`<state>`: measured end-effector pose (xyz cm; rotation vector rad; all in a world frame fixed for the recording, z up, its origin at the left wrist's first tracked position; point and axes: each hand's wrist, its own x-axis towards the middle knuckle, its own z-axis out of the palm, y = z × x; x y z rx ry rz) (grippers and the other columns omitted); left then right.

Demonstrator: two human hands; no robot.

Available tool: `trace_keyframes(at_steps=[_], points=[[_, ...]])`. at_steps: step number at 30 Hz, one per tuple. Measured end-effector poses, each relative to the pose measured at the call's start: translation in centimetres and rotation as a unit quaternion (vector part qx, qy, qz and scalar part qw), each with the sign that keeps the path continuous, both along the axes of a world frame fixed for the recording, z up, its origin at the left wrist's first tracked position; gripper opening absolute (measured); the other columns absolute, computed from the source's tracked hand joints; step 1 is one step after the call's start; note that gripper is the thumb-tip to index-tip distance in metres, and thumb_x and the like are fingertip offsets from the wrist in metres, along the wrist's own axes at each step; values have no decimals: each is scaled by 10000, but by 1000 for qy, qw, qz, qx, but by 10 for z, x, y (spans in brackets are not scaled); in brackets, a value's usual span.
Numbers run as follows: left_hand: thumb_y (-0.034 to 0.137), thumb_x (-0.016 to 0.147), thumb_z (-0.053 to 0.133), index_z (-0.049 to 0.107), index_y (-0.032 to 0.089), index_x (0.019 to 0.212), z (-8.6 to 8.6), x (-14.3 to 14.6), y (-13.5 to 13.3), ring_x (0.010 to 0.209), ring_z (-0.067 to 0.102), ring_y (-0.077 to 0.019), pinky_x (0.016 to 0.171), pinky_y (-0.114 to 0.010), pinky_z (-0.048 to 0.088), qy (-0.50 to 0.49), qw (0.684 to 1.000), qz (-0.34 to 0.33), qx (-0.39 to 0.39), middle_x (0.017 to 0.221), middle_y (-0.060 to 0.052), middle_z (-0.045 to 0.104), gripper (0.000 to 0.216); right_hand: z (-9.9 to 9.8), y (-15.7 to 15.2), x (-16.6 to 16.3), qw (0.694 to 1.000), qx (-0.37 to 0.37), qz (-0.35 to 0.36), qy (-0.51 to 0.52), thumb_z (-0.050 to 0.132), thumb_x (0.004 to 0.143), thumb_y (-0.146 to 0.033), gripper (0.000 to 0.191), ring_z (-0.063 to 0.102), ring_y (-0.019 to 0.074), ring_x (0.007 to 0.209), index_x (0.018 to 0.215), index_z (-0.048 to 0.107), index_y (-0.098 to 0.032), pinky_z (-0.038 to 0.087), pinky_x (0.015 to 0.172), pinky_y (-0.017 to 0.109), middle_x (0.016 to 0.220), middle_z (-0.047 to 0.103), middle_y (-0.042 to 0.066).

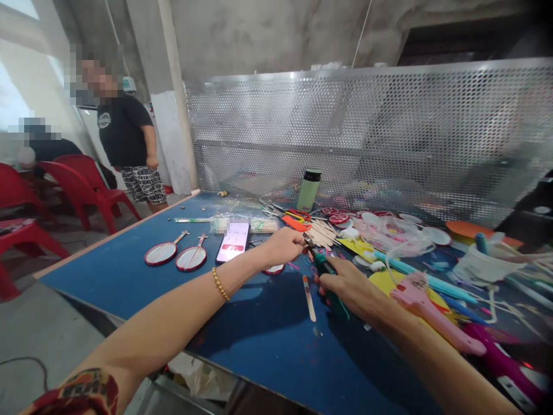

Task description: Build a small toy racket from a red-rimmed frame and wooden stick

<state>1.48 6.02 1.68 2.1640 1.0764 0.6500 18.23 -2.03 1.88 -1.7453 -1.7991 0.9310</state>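
Note:
My right hand is wrapped around the green handles of a pair of pliers, whose dark jaws point up and left. At those jaws my left hand is closed in a pinch; whatever lies between its fingertips is too small to make out. Below the hands a wooden craft stick with an orange end lies on the blue table. Left of my left forearm rest two round white pieces with red rims and stick handles, one nearer and one farther. A similar disc is partly hidden by my left wrist.
A lit phone, scissors, loose craft sticks and a green bottle lie or stand farther back. To the right are a pink glue gun, a purple tool and a white cup. A person stands at left.

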Motion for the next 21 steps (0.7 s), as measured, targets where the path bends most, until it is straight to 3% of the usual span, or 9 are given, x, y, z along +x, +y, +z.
trace_keyframes(at_steps=[6,11,14,21], points=[[345,978,617,628,137,1176,-6,-1,3,938,662,-198,795,-373,579,4,997,-3,-80,1139,-87,652,287,2,8,-5,999,-49,-11,13,544,739,-172,49,542,125,465,752,512,-207,430,459,236,550,567,-41],[345,978,618,613,144,1217,-11,-3,9,981,657,-212,824,-396,578,3,992,-4,-128,1185,-97,637,312,8,11,-7,996,-92,-19,-7,603,949,-329,183,528,86,486,872,587,-163,456,478,220,628,567,-59],[346,978,618,608,146,1229,-14,-2,11,998,654,-218,838,-407,575,1,991,-2,-135,1200,-99,632,320,10,11,-8,994,-106,-22,-10,590,984,-400,262,525,71,508,920,610,-147,464,491,211,685,577,-52],[348,975,620,609,147,1233,-14,-1,9,1016,650,-227,850,-414,572,12,994,-2,-110,1217,-100,628,328,12,11,-7,994,-110,-17,15,608,962,-309,192,520,73,482,853,598,-150,434,460,198,632,566,-59]])
